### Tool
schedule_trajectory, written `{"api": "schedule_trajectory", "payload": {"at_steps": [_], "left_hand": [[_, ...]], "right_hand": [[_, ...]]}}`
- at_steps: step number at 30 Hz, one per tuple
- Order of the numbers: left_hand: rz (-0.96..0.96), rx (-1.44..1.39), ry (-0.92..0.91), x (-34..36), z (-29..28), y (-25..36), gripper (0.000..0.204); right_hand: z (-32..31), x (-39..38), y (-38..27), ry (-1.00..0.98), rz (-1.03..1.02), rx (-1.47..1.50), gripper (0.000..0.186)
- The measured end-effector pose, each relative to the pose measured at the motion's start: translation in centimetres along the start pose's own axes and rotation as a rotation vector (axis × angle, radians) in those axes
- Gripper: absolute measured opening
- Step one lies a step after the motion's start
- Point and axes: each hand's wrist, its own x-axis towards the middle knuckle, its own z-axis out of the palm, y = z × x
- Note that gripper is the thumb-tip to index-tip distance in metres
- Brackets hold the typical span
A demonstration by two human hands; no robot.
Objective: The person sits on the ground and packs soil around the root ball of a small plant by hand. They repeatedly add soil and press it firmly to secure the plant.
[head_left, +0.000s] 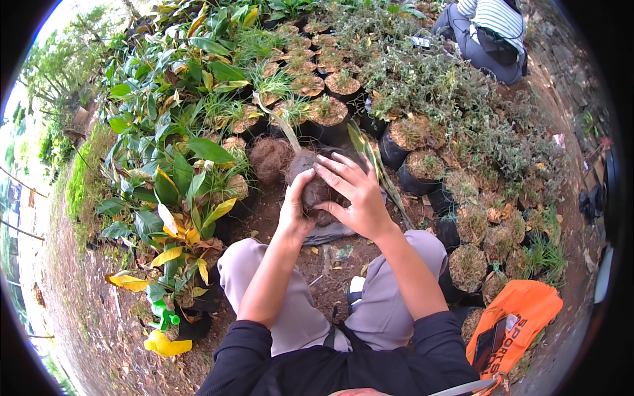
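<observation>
Between my knees, both hands grip a dark, rounded root ball (303, 159) from which a pale, bent stem (288, 129) rises toward the upper left. My left hand (297, 204) curls around its left side, thumb upward. My right hand (350, 195) presses on its right side with fingers bent over the top. Just left of it lies a brown clump of fibre (269, 160). Long green-and-yellow leaves (386, 181) lie to the right, and a dark plastic sheet (322, 236) is on the soil beneath.
Potted grassy plants (329, 112) fill the back and right. Broad-leaved plants (175, 178) line the left, above a yellow plastic item (165, 344) and green one (164, 315). An orange bag (528, 303) with a dark phone (491, 336) lies right. A person (485, 49) crouches at upper right.
</observation>
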Motion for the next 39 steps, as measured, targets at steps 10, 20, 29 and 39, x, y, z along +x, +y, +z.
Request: {"api": "schedule_trajectory", "payload": {"at_steps": [10,20,29,39], "left_hand": [[0.199,0.083,0.025,1.2,-0.8,-0.5,0.029],[0.194,0.068,-0.007,1.1,0.2,-0.8,0.040],[0.397,0.271,0.008,1.6,0.2,-2.0,0.052],[0.350,0.047,-0.093,0.6,1.3,-3.1,0.060]], "right_hand": [[-0.5,0.2,-0.6,-0.103,0.178,0.509,0.074],[0.4,0.4,0.1,0.052,0.197,0.217,0.075],[2.4,-0.2,0.1,0.086,0.333,0.615,0.073],[3.6,-0.4,-1.6,0.249,0.496,1.026,0.074]]}}
